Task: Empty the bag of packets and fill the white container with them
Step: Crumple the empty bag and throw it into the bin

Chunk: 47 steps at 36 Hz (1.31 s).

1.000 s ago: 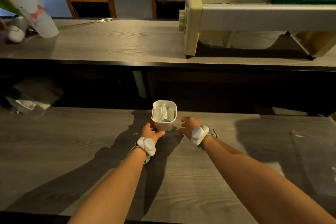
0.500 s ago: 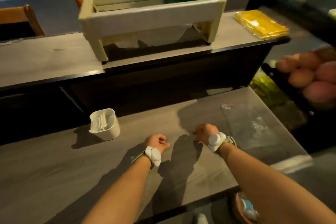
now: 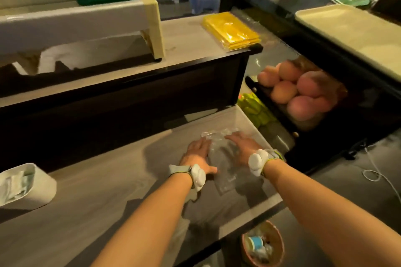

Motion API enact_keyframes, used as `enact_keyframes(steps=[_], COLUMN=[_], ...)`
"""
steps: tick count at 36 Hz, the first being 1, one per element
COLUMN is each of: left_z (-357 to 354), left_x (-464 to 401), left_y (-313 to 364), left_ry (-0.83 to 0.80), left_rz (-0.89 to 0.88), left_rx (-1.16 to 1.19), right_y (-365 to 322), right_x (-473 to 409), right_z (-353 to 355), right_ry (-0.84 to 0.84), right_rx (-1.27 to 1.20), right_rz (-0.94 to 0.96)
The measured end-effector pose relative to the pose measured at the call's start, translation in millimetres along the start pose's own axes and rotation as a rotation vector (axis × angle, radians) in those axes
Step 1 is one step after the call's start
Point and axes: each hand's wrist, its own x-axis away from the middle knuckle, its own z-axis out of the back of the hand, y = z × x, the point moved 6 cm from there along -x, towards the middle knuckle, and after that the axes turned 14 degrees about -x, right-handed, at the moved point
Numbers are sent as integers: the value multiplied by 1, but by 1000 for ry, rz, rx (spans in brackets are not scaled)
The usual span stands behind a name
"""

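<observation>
A clear plastic bag (image 3: 221, 165) lies flat near the right end of the grey wooden counter (image 3: 108, 201). My left hand (image 3: 197, 155) rests on its left edge with fingers spread. My right hand (image 3: 240, 143) lies flat on its right side, fingers apart. Neither hand grips the bag. The white container (image 3: 26, 186) stands at the far left of the counter, with several pale packets inside it.
A raised shelf behind the counter carries a cream stand (image 3: 86, 17) and a yellow stack (image 3: 231, 30). To the right, a dark case holds round orange fruit (image 3: 303, 91). A bin (image 3: 262, 245) sits on the floor below the counter's right end.
My view swung right, so the container slid to the left edge. Both hands left the container, crossed the counter to the right and opened flat onto the clear bag.
</observation>
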Motion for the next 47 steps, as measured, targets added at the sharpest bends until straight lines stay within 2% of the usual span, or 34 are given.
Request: enact_keyframes(steps=[5,10,13,16,19,24,28,35,40,43,47], left_z=[-16,-52,-56,-49,-44,-50,-59,-84,-100,-117,-134], left_x=[-27,-30,-29,-17,2,34,68,133,159,168,177], left_y=[23,30,32,34,41,54,69,109,150,180,225], left_ry=[-118,-246,-250,-130,-54,-184,-284,-299,-329,-298,-201], left_rz=[-44,-74,-56,-91,-84,-12,-94,-253,-365,-447,-640], left_rx=[-221,-336,-328,-254,-238,-301,-307,-239,-228,-235,-331], right_y=[28,52,58,52,41,25,25,39,74,102,143], right_x=[-15,-28,-30,-21,-5,42,82,183,246,279,303], right_z=[-2,-37,-56,-54,-53,-70,-87,-95,-100,-100,-105], right_ry=[-157,-243,-253,-267,-206,-127,-126,4,47,119,243], right_rx=[400,469,431,372,236,-1,-60,-171,-265,-290,-298], right_rz=[42,65,57,86,103,27,-103,-229,-314,-396,-471])
